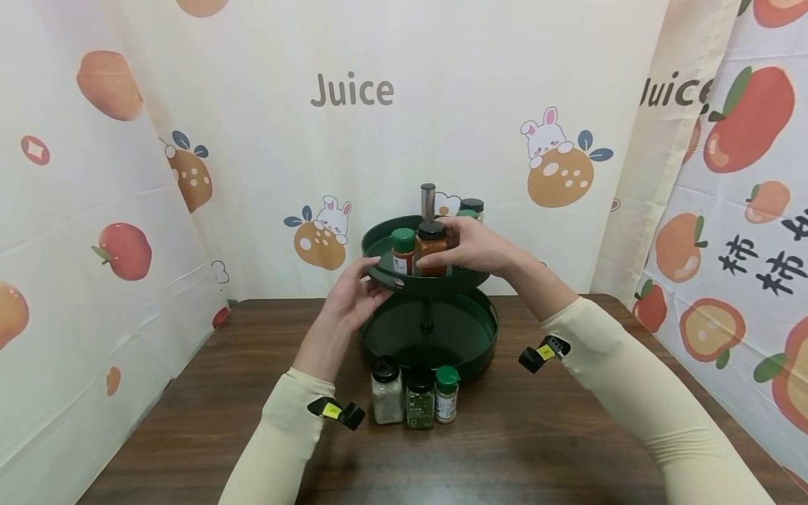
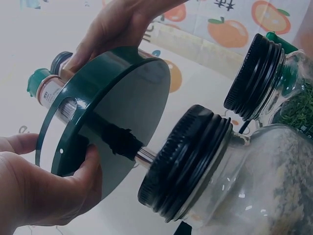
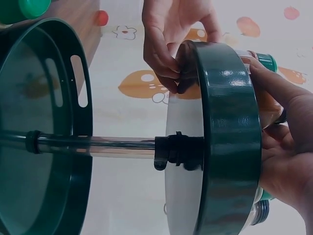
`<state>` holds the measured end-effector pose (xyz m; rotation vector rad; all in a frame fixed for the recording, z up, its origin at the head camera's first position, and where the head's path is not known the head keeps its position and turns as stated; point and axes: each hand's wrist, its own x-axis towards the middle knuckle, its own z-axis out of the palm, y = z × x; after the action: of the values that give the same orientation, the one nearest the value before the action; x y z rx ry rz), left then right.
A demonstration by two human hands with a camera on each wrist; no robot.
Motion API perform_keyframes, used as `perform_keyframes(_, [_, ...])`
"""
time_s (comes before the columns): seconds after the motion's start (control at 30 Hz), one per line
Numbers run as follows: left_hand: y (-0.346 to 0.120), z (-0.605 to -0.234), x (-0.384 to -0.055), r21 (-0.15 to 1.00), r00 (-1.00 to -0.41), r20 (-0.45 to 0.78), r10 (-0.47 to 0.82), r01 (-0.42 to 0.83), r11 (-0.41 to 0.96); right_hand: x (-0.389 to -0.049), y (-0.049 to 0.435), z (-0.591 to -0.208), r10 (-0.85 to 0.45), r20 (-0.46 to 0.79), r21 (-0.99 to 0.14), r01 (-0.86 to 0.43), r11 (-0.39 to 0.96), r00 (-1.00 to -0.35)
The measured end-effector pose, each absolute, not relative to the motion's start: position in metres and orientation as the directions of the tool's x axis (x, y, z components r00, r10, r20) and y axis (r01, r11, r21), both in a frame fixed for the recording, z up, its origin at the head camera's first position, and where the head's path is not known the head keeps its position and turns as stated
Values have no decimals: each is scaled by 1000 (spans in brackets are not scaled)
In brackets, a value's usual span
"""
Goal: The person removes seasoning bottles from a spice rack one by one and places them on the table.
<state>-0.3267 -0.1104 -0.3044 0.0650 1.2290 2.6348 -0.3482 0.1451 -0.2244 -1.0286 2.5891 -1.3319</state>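
Left hand (image 1: 355,298) is gripping the upper tray (image 1: 442,284) at its left front edge, thumb at the rim, fingers curling underneath.

Pale-filled jar (image 1: 388,401) is standing on the desk (image 1: 189,414), below and in front of the upper tray.

Green-capped bottle (image 1: 402,250) is standing inside the upper tray, front left, upright.

Herb jar (image 1: 420,403) is sitting on the desk, in front of the upper tray and lower.

Lower tray (image 1: 391,330) is sitting directly under the upper tray.

Key bit: black-capped brown jar (image 1: 431,245) is occupying the upper tray's front middle, just right of the green-capped bottle. Long axis is running upright, parallel to the tray's centre post (image 1: 428,200). Can't tell if its base is touching the tray floor.

Small white-labelled bottle (image 1: 446,401) is standing on the desk, in front of the upper tray, right of the herb jar.

Right hand (image 1: 473,245) is reaching over the upper tray's right side, clamping the brown jar, which is lying leftward of its palm. Right is the nearer hand; left is touching only the tray.
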Motion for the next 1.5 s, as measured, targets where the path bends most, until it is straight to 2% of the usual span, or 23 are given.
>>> perform_keyframes(0.8, [-111, -305, -327, 750, -968, -55, 243, -201, -630, -346, 144, -222, -582, 271, -728, -559, 397, -766])
perform_keyframes(1.5, [-110, -304, -326, 756, -969, -36, 246, -187, -627, -340, 152, -204, -523, 320, -751, -548, 368, -790])
